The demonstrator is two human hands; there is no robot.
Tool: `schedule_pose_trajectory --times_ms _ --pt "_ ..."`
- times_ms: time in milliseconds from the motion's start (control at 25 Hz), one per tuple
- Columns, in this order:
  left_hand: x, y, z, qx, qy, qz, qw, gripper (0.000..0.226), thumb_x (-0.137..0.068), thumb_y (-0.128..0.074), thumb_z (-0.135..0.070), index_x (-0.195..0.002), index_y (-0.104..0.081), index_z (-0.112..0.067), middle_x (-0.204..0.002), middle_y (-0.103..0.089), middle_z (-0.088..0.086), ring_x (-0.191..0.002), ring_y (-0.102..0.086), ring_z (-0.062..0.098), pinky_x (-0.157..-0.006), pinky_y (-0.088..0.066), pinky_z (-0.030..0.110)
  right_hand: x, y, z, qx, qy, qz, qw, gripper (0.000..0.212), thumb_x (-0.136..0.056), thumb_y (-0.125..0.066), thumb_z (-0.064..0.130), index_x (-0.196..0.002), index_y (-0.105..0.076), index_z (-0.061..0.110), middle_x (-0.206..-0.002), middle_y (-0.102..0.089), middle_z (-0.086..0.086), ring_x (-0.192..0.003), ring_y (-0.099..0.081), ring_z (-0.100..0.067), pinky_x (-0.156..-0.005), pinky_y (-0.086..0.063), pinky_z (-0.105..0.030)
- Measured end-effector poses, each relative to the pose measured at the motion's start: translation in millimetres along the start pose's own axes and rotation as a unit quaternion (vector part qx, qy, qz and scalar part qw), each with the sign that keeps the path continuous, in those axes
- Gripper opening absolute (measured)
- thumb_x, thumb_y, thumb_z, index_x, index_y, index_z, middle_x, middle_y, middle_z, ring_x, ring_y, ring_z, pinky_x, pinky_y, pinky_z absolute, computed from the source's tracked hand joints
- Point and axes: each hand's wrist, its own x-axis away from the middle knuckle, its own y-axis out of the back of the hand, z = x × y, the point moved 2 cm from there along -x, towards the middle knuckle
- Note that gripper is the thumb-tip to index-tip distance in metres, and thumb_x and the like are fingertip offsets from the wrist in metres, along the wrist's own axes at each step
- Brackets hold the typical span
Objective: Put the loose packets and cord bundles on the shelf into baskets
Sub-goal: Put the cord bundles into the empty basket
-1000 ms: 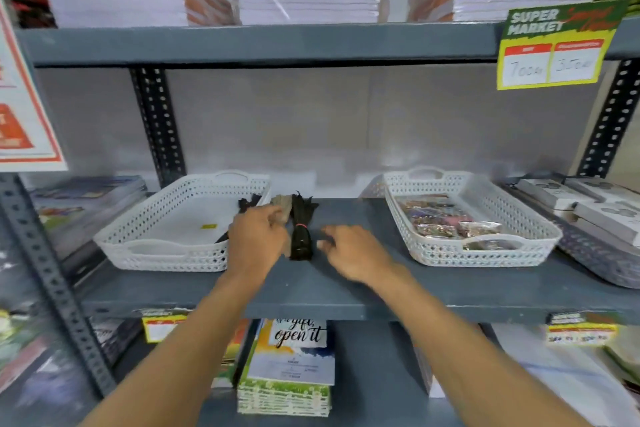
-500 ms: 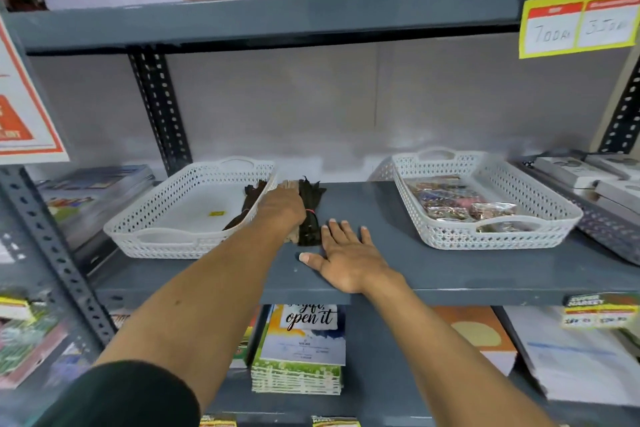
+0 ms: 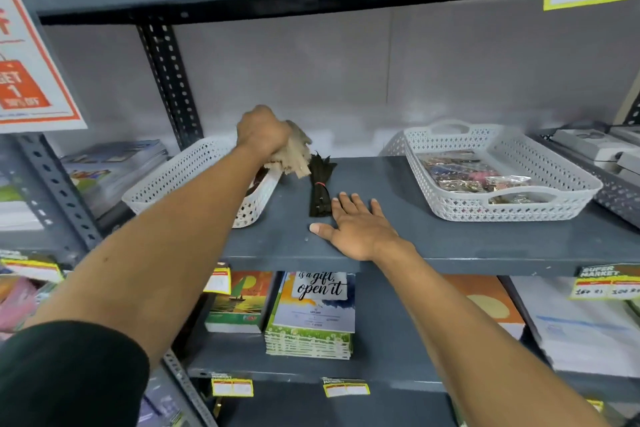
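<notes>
The left hand [image 3: 264, 131] grips a beige cord bundle [image 3: 293, 155] raised over the left white basket's [image 3: 194, 173] right edge, while the right hand [image 3: 356, 227] lies flat and splayed on the grey shelf [image 3: 450, 243] beside 1 black cord bundle [image 3: 320, 186], packets [image 3: 464, 174] filling the right basket [image 3: 561, 180].

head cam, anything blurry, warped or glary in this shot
Head view: the beige bundle in the left hand is smeared by motion blur; the black cord bundle and the flat right hand look sharper; shelf edges bow from wide-angle distortion; lighting is soft, no strong glare, only small glints on the packets.
</notes>
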Motion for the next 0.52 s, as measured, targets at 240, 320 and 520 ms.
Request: schedule_pose_trajectory --times_ms 240,320,520 --pt "-22 34 66 -0.033 0.001 -0.032 0.999 0.032 -0.088 -0.053 -0.024 -0.102 -0.073 -0.003 -0.107 -0.073 0.018 -0.105 -0.069 0.038 -0.088 -0.055 0.040 -3 -2 -3 0.003 0.004 -0.004 1.000 0.093 -0.096 -0.014 0.078 -0.165 0.000 0.018 -0.173 0.010 -0.002 -0.160 0.012 -0.022 -0.127 0.008 -0.053" --pt "-19 18 89 -0.156 0.015 0.047 0.987 0.036 -0.094 -0.054 -0.026 -0.112 -0.067 0.002 -0.121 -0.068 0.021 -0.115 -0.064 0.039 -0.093 -0.051 0.040 -3 -1 -3 0.006 0.003 -0.005 1.000 0.093 -0.096 -0.014 0.078 -0.165 -0.001 0.018 -0.174 0.009 -0.002 -0.160 0.012 -0.022 -0.127 0.008 -0.053" --pt "-3 -3 123 -0.286 0.049 0.179 0.940 0.024 -0.084 -0.068 -0.017 -0.103 -0.063 -0.005 -0.122 -0.068 0.018 -0.102 -0.064 0.033 -0.079 -0.048 0.034 -4 -2 -1 0.010 0.004 -0.003 1.000 0.093 -0.095 -0.014 0.079 -0.165 -0.002 0.019 -0.174 0.008 -0.001 -0.160 0.011 -0.022 -0.127 0.007 -0.053"
